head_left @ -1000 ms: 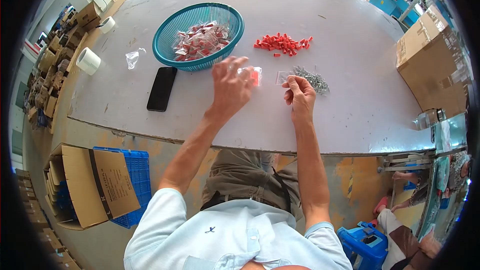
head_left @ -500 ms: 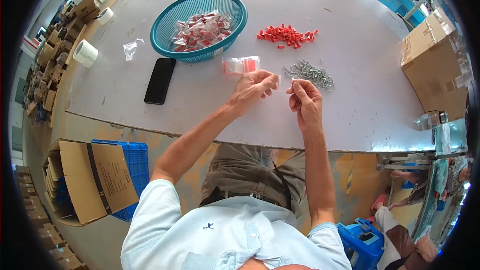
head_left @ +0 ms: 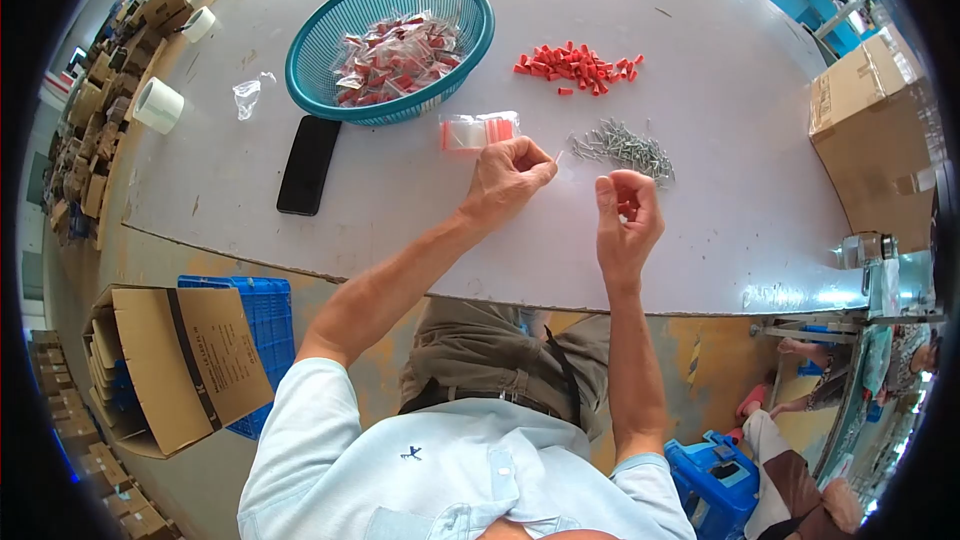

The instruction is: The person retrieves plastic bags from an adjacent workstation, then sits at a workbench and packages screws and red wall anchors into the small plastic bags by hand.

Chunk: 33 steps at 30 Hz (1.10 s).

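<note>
My left hand (head_left: 507, 180) is closed in a pinch on a small clear plastic bag (head_left: 560, 158), of which only a thin edge shows beyond the fingertips. To its right, apart from the bag, my right hand (head_left: 628, 218) has its fingers curled and its thumb raised. A bit of red shows among those fingers, too small to name. Just behind the right hand lies a pile of metal screws (head_left: 628, 148). A stack of clear bags with red edges (head_left: 462, 133) rests behind the left hand. Farther back is a heap of red plastic plugs (head_left: 580, 67).
A teal basket (head_left: 308, 90) holds many filled bags. A black phone (head_left: 309, 166), a plastic scrap (head_left: 248, 97) and a tape roll (head_left: 159, 106) lie left. A cardboard box (head_left: 870, 130) and a glass jar (head_left: 862, 250) stand right. Another person's legs (head_left: 785, 465) show lower right.
My right hand has let go of the bag and drawn back toward me, slightly right, its fingers curling and thumb lifting. My left hand keeps the bag nearly in place. The view has shifted slightly.
</note>
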Motion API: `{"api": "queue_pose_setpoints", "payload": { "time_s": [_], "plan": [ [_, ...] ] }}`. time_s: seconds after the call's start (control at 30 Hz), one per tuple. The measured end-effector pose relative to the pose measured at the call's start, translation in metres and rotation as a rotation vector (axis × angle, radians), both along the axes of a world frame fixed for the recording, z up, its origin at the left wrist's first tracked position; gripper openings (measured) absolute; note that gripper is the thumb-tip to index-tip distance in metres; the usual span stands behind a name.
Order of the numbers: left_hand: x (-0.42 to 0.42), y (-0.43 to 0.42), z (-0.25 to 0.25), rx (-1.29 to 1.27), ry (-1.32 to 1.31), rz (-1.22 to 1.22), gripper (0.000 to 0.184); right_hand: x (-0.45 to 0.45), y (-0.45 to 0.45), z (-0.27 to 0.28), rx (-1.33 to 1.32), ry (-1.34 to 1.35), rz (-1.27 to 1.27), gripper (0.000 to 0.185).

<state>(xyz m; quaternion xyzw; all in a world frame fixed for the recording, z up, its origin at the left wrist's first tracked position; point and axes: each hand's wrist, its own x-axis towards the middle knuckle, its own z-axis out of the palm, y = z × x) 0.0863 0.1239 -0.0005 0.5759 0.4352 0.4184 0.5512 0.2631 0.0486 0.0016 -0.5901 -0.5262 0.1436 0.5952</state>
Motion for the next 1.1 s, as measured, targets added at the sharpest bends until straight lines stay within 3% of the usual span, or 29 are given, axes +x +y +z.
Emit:
{"api": "queue_pose_setpoints", "payload": {
  "time_s": [0.13, 0.23, 0.53, 0.67, 0.77, 0.83, 0.97, 1.03, 1.1],
  "plan": [
    [0.001, -0.001, 0.004, 0.085, 0.041, 0.041, 0.011, -0.015, 0.012, 0.009, -0.255, 0.227, 0.24, 0.02],
    [0.0, -0.001, 0.005, 0.119, 0.056, 0.035, 0.011, -0.02, 0.026, 0.003, -0.228, 0.321, 0.338, 0.021],
    [0.003, -0.005, 0.004, 0.382, 0.166, 0.018, 0.011, -0.015, 0.031, -0.001, -0.331, 0.514, 0.364, 0.013],
    [0.004, -0.005, 0.005, 0.39, 0.178, -0.014, 0.01, -0.009, 0.032, -0.003, -0.33, 0.478, 0.371, 0.014],
    [0.006, -0.004, 0.004, 0.245, 0.113, -0.032, 0.008, -0.011, 0.031, -0.005, -0.315, 0.51, 0.355, 0.012],
    [0.005, -0.003, 0.008, 0.069, 0.077, -0.05, 0.005, -0.01, 0.032, -0.011, -0.281, 0.251, 0.267, 0.01],
    [0.01, -0.004, 0.0, 0.144, -0.004, 0.059, 0.005, -0.019, 0.027, -0.006, -0.205, -0.109, 0.129, 0.007],
    [0.01, -0.008, -0.001, 0.487, 0.271, 0.154, 0.006, -0.025, 0.025, -0.004, -0.129, -0.13, 0.115, 0.006],
    [0.011, -0.011, -0.001, 0.474, 0.262, 0.116, 0.006, -0.027, 0.023, -0.005, -0.125, -0.144, 0.124, 0.006]
  ]
}}
